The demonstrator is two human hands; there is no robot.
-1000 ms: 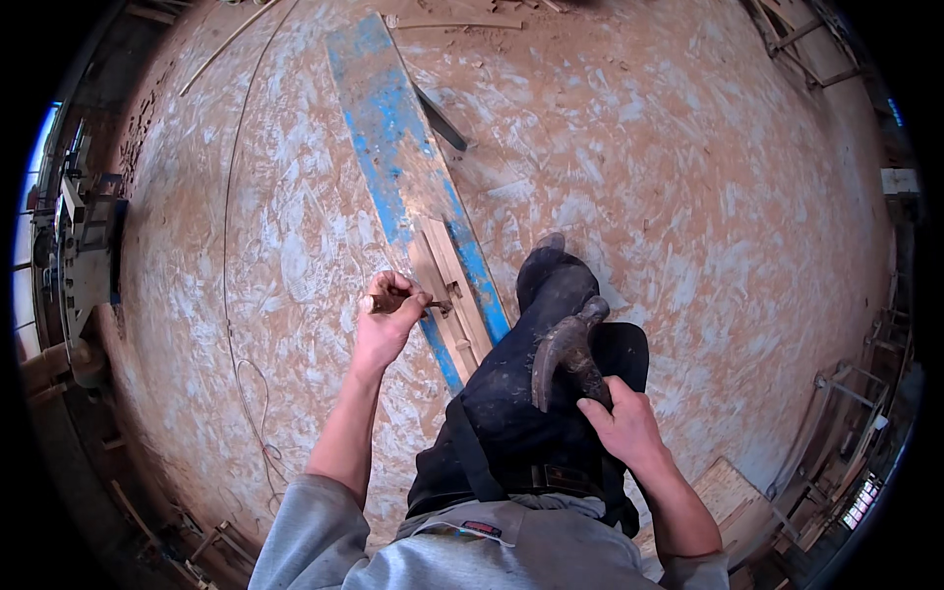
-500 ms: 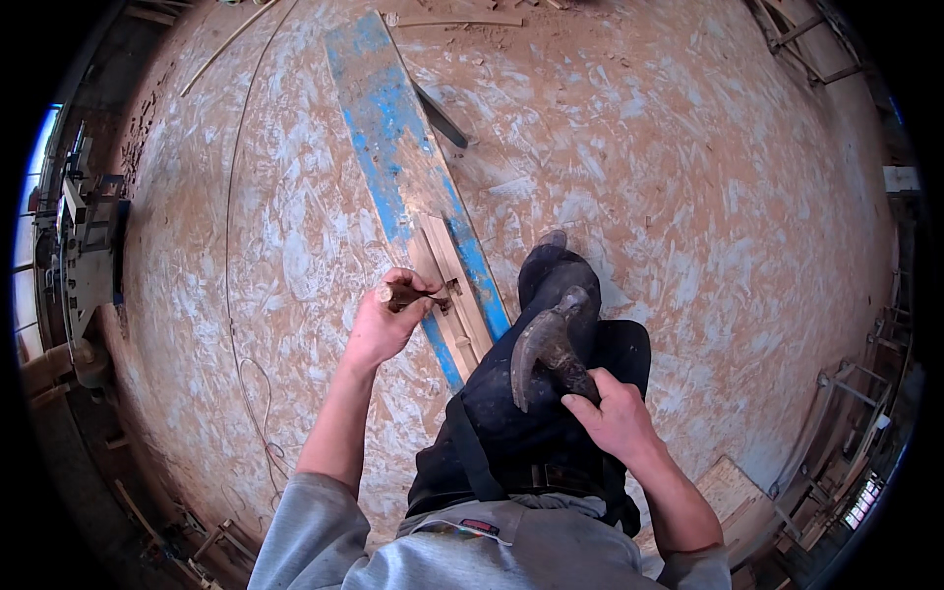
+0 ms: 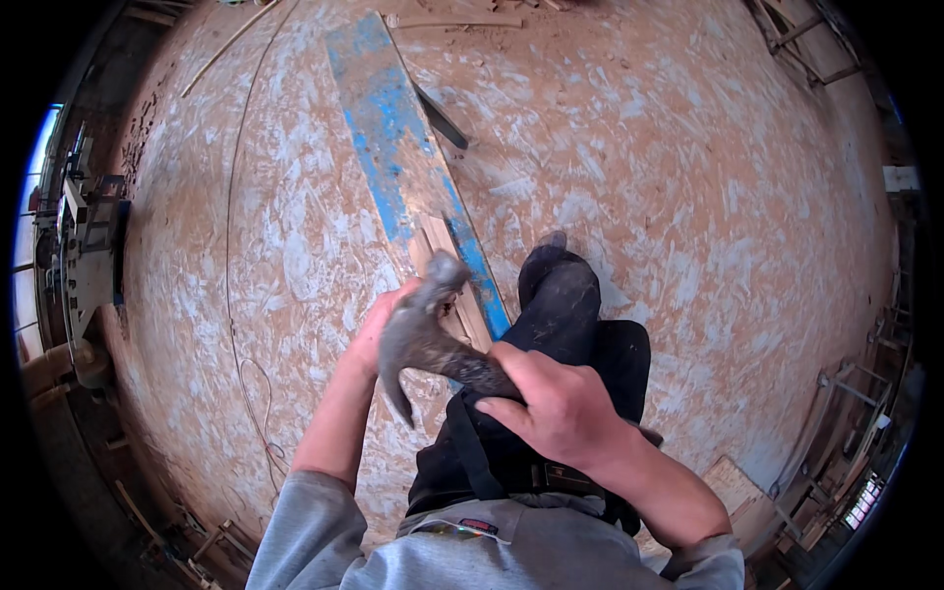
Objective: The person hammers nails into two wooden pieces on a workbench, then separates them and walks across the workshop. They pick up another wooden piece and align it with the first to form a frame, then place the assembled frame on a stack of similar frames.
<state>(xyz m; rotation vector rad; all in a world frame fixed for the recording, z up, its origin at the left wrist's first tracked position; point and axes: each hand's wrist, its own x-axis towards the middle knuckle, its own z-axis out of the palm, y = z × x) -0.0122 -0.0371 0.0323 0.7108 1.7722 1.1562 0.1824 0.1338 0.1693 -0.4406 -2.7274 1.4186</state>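
My right hand (image 3: 565, 408) is closed round the grip of a claw hammer (image 3: 421, 339). The worn metal head is over my left hand (image 3: 376, 324), hiding most of its fingers. That left hand stays closed at the near end of the bench; the wooden-handled chisel it holds is largely covered by the hammer. Under both lies a pale wooden piece (image 3: 474, 317) with slots cut in it, resting lengthwise on the narrow bench (image 3: 369, 88) with chipped blue paint. My leg (image 3: 560, 305) in dark trousers is against the bench's right side.
A thin cable (image 3: 231, 216) runs along the stained floor on the left. Wood strips (image 3: 457, 20) lie beyond the bench's far end. A machine (image 3: 93, 236) stands at the left edge, a board (image 3: 733, 487) lies at the lower right, and racks (image 3: 855, 383) line the right.
My right hand has swung the hammer leftward from over my thigh to above my left hand. The left hand, bench and wooden piece stay about where they were.
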